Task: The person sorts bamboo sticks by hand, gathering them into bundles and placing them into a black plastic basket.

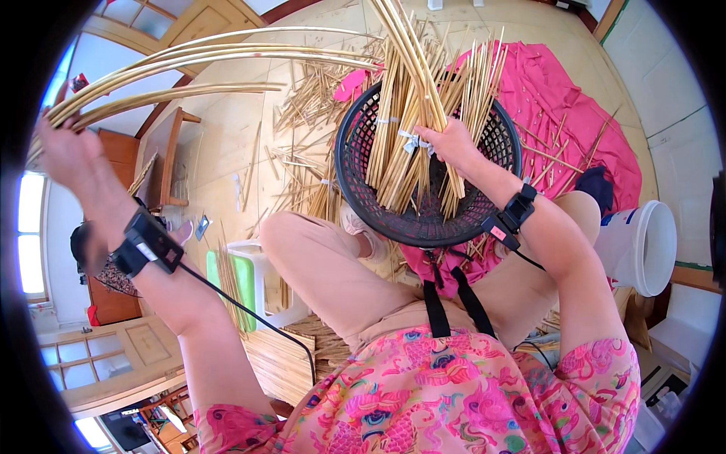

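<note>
My left hand [72,155], raised at the far left, is closed round several long, pale straw-coloured sticks [204,57]. They arc across toward the middle of the view. Over the basket, my right hand [451,145] grips a bundle of similar sticks [418,72] that points up and away from me. White ties [412,141] show beside its fingers. Between my knees stands a round black mesh basket [352,189] with tied stick bundles [392,163] upright in it. The lower ends of the gripped sticks are partly hidden by my right hand.
Loose sticks [310,106] litter the floor beyond the basket. A pink cloth [605,159] lies to the right, near a white bucket [654,250]. On the left are a green and white stool [246,284] and a wooden bench [170,155]. Cables run from both wrist devices.
</note>
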Tool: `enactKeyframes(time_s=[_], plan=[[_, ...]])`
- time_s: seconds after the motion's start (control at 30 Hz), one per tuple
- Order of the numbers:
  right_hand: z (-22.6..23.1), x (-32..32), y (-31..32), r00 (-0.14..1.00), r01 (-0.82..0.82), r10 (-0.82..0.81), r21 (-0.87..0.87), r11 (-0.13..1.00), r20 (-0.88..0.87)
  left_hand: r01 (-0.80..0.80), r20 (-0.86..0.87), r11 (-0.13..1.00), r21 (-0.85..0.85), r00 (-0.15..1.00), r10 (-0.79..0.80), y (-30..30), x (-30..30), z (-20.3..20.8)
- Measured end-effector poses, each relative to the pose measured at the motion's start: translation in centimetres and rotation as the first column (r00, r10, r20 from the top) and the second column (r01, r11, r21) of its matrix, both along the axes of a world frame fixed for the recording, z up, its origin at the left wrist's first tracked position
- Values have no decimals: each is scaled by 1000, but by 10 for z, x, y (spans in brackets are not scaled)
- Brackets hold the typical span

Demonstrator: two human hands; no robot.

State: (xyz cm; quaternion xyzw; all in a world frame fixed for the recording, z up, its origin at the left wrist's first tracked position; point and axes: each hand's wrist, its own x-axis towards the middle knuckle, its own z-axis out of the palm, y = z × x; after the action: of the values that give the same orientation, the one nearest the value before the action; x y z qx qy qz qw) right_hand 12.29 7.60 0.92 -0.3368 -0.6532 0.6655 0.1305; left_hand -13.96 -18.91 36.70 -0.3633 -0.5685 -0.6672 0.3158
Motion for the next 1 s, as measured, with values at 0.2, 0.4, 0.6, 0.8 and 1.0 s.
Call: enactKeyframes(time_s=[0.2,0.4,0.6,0.8,1.0], plan=[[-3,0,-8,994,-62,63,21,998,-84,152,75,988,43,985,-155,41,10,-51],[-6,6,-1,998,-31,32,10,999,-51,437,183,872,221,860,-477,92,42,-89],[-6,6,1,999,20,-20,8,1000,-43,589,212,790,171,761,-614,113,77,-104],[-5,6,1,999,40,-40,-2,999,-35,757,377,644,115,566,-733,153,114,-163],[-10,4,-3,996,-6,9,35,999,-89,779,588,626,-49,529,-612,174,133,-227]])
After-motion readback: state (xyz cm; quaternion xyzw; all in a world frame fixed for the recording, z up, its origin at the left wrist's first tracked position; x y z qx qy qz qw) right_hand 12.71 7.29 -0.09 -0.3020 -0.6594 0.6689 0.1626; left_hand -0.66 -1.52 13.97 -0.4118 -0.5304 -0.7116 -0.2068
